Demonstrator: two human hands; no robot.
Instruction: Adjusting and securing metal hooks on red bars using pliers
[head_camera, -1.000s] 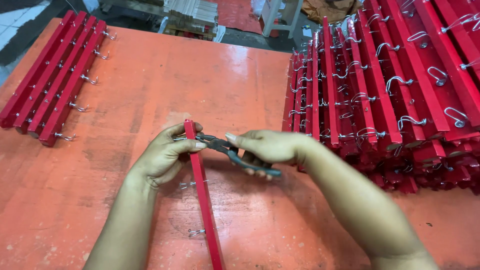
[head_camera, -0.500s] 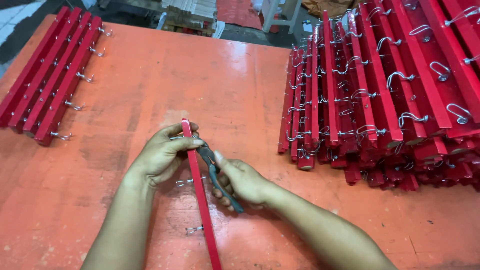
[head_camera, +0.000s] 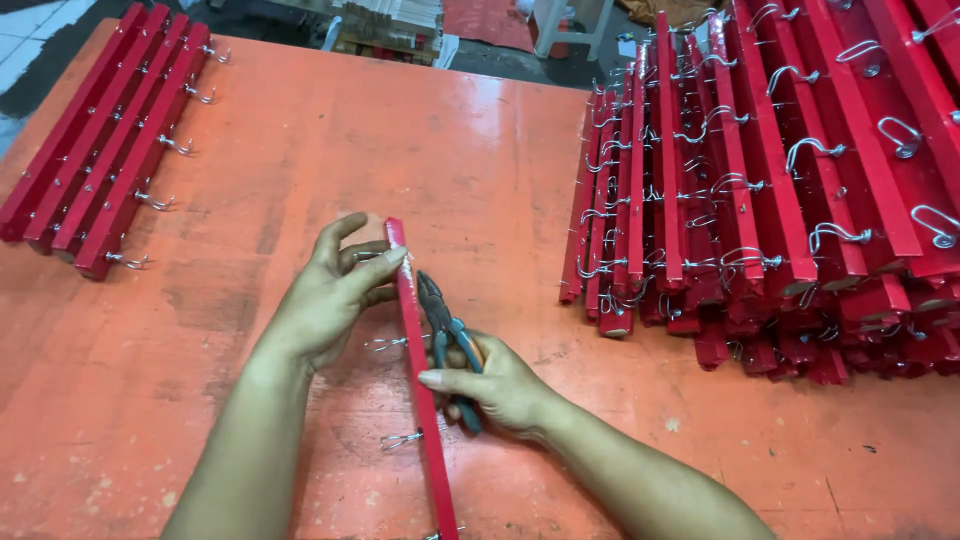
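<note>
A long, narrow red strip (head_camera: 415, 360) lies on the orange desk (head_camera: 300, 130), running from near the middle of the view down to the bottom edge. Its paint is a flat, bright red, and small bent wire hooks (head_camera: 400, 440) stick out from its left side at intervals — 2 show clearly, with a third just at the bottom edge.

The left hand (head_camera: 335, 290) grips the far end of the strip, thumb laid over the top face and fingers curled behind it. The right hand (head_camera: 495, 385) is closed around the blue handles of a pair of pliers (head_camera: 445, 325), whose dark nose points up along the strip's right side, touching or just beside it; whether the nose pinches anything cannot be told.

At the desk's far left corner sits a small stack of red strips (head_camera: 100, 140) laid side by side, their hooks pointing right. On the right a much larger heap of red strips (head_camera: 780, 190) is piled in several layers — each one bristling with the same wire hooks, some curved like open loops.
</note>
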